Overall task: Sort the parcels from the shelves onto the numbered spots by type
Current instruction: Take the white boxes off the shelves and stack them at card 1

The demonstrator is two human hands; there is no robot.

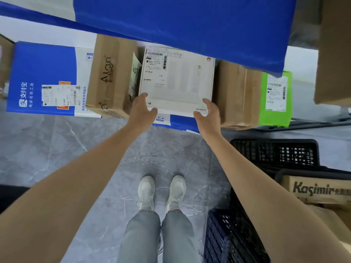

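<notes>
The white box lies flat on a blue box, set between the left carton and the right carton. Both hands are spread and loose, gripping nothing. The left hand touches the box's near left corner, the right hand its near right corner.

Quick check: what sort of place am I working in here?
Probably a parcel depot or courier storeroom: shipping-labelled parcels stand in a row, like the white box and brown carton, with black plastic crates on the floor.
</notes>
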